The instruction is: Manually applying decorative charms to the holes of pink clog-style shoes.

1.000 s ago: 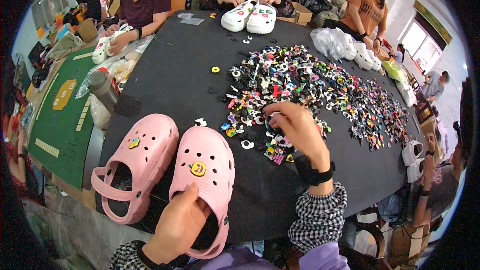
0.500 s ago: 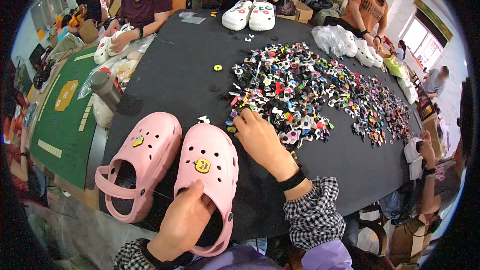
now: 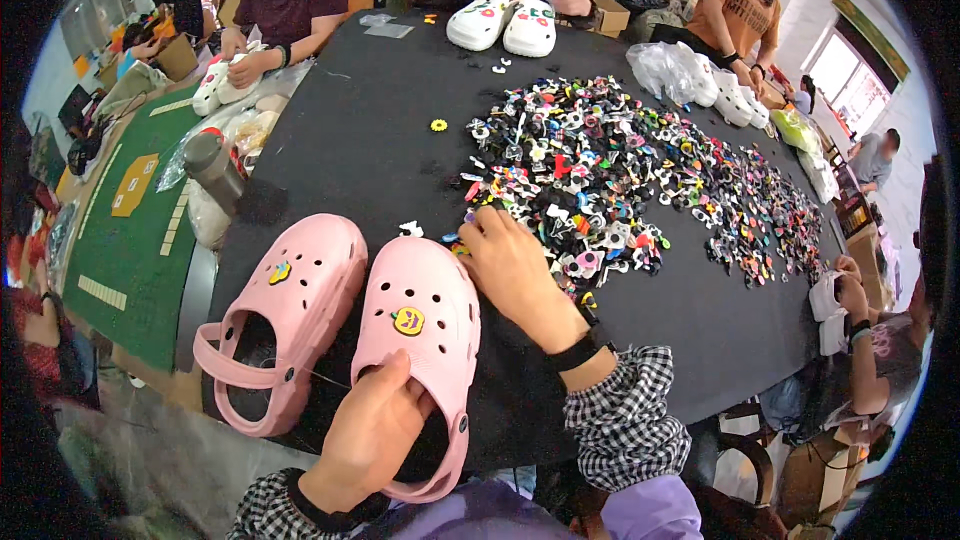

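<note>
My left hand (image 3: 372, 430) is closed around the upper of a pink clog (image 3: 418, 285), its thumb on top and its fingers inside the opening. A pumpkin-shaped shoe charm (image 3: 408, 321) sits on that clog's toe. Beside it on the left lies a second pink clog (image 3: 320, 250), bearing a small yellow and blue charm (image 3: 280, 272). My right hand (image 3: 508, 262) reaches down at the near left edge of a big pile of shoe charms (image 3: 590, 175). Its fingers are bent together among the charms, and what they hold is hidden. A small white charm (image 3: 411, 229) lies just beyond the clog's toe.
The black table (image 3: 360, 140) carries a lone yellow charm (image 3: 439, 125) left of the pile. Across it a person handles white clogs (image 3: 530, 28). More white clogs (image 3: 733, 98) and plastic bags lie at the far right. A grey flask (image 3: 213, 168) stands left, beside a green-topped table (image 3: 130, 240).
My right hand has moved slightly left and farther in at the pile's edge. My left hand keeps hold of the clog. Across the table, one of the person's hands has moved off the white clogs.
</note>
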Demonstrator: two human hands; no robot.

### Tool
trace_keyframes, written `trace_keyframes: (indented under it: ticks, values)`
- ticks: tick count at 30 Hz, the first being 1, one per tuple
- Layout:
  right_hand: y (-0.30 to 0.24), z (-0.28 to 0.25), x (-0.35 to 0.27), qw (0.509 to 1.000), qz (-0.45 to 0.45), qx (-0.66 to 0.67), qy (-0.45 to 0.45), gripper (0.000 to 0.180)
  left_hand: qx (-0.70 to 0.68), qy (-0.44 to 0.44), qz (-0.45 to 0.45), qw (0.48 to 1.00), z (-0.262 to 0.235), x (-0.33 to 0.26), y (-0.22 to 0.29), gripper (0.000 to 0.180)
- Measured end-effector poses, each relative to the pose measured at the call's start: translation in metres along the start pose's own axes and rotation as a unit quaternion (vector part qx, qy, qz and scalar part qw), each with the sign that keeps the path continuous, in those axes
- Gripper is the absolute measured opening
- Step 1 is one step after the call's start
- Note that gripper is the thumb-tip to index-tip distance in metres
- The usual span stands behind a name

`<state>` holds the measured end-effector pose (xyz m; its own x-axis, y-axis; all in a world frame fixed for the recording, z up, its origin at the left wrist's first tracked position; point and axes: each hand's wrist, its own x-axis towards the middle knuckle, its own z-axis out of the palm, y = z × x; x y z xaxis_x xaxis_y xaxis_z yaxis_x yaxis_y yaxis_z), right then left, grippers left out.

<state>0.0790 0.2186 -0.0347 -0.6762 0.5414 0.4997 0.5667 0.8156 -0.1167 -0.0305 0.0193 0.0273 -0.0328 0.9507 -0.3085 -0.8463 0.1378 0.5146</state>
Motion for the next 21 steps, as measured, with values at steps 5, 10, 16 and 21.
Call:
trace_keyframes:
  ticks: [5,10,16,21]
  values:
    - [0.004,-0.018,-0.001,0.997,0.029,0.070,-0.009,0.019,-0.006,0.014,-0.012,1.000,-0.003,-0.001,0.001,0.044]
    - [0.014,-0.028,-0.004,0.987,0.083,0.139,-0.016,0.018,-0.017,0.014,-0.013,1.000,-0.009,0.003,-0.005,0.044]
    - [0.007,-0.027,-0.004,0.981,0.070,0.181,-0.015,0.014,0.090,-0.010,0.002,0.996,-0.012,-0.002,-0.005,0.056]
    - [0.004,-0.029,-0.008,0.983,0.073,0.164,-0.034,0.012,0.110,-0.025,0.030,0.993,-0.004,-0.005,-0.010,0.056]
